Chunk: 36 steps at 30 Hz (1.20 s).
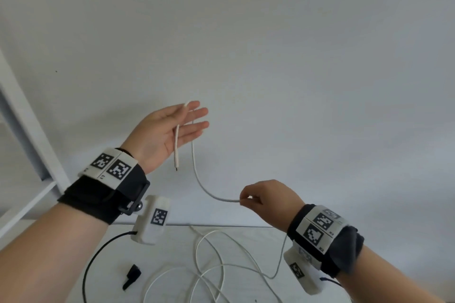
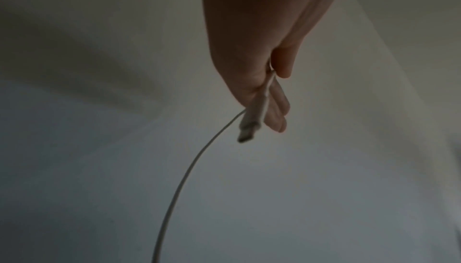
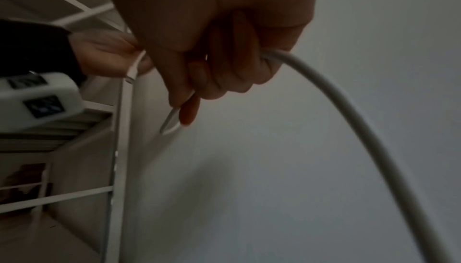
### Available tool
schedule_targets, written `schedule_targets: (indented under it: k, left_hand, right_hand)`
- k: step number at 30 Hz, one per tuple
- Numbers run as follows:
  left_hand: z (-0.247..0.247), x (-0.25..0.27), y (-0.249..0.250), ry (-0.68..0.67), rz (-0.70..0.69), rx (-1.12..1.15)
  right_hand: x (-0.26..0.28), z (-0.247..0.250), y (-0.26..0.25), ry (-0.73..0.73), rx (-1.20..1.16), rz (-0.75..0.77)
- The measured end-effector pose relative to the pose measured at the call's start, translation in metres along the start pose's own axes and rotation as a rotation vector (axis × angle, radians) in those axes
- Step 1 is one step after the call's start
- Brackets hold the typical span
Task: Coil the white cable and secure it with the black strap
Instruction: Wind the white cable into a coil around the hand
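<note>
My left hand (image 1: 189,115) is raised with straight fingers, palm toward me. The white cable (image 1: 199,179) hangs over its top. In the left wrist view the thumb of that hand (image 2: 274,99) pins the cable against the fingers. The cable's connector (image 1: 176,162) dangles below the palm, shown close up as the connector (image 2: 247,131). From the left hand the cable sags right to my right hand (image 1: 242,200), which pinches it between thumb and forefinger. The right hand (image 3: 189,105) keeps the cable (image 3: 349,109) inside curled fingers. The black strap (image 1: 131,275) lies on the table.
The rest of the cable lies in loose loops on the white table (image 1: 172,248) below my hands. A white shelf frame (image 1: 24,118) stands at the left against the plain wall. A black camera lead (image 1: 98,253) hangs from my left wrist.
</note>
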<state>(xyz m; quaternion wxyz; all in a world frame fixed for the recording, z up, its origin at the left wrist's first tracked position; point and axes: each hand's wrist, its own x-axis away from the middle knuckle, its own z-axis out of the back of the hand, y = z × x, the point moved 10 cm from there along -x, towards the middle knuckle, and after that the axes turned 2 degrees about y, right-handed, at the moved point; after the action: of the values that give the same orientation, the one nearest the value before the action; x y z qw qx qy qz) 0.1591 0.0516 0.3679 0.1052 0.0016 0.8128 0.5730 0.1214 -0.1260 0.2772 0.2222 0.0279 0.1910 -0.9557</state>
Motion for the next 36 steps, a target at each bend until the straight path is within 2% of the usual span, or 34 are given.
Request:
schedule_targets:
  k: [5,13,20,27,36]
  left_hand:
    - [-0.010,0.008,-0.022,-0.077,0.123,-0.163]
    - [-0.026,0.027,-0.048,-0.228,0.284,-0.308]
    - [-0.042,0.043,-0.056,-0.272,0.313,-0.248]
    - [-0.040,0.050,-0.054,-0.234,0.289,-0.154]
    - [-0.039,0.050,-0.054,-0.120,0.203,-0.061]
  right_hand:
    - [0.004,0.027,-0.045,0.005,0.058,0.170]
    - [-0.003,0.077,-0.071,0.216,-0.057,0.312]
    - [-0.014,0.096,-0.070,0.332,-0.196,0.273]
    - [-0.020,0.100,-0.068,0.395,-0.254,0.215]
    - [-0.031,0.107,-0.060,0.456,-0.346,0.169]
